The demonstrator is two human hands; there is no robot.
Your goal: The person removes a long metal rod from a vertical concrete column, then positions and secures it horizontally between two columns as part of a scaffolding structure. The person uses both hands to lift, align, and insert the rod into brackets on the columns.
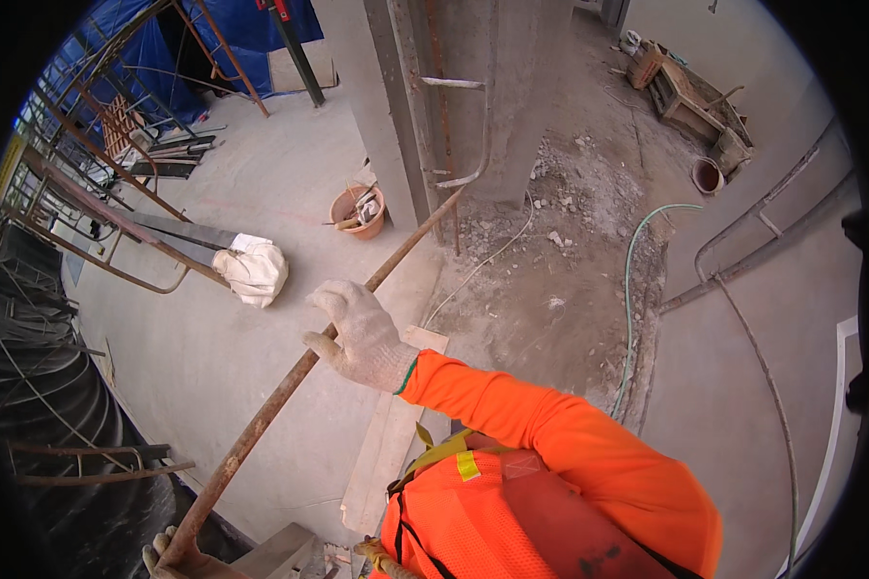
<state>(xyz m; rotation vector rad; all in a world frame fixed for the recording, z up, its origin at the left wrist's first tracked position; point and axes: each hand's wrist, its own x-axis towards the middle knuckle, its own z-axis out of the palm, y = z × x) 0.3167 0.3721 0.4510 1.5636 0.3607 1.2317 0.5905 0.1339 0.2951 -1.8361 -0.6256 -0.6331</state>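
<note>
A long, rusty metal pole (261, 422) runs slantwise from the lower left up to a concrete column. My left hand (185, 562), in a soiled work glove and partly cut off by the lower edge, is closed around its near end. Farther along, my right hand (362, 338), in a pale knit glove, lies over the pole with curved fingers and thumb loosely around it; some fingers are hidden. The pole's far end appears beside the foot of a metal scaffold frame (454, 85) at the column (381, 106); contact there is unclear.
An orange bucket (359, 212) of tools and a white sack (253, 271) stand on the concrete floor. Scaffold frames (116, 183) fill the left. Rubble (560, 207) and a green hose (630, 289) lie right of the column. A wooden board (386, 454) is beside me.
</note>
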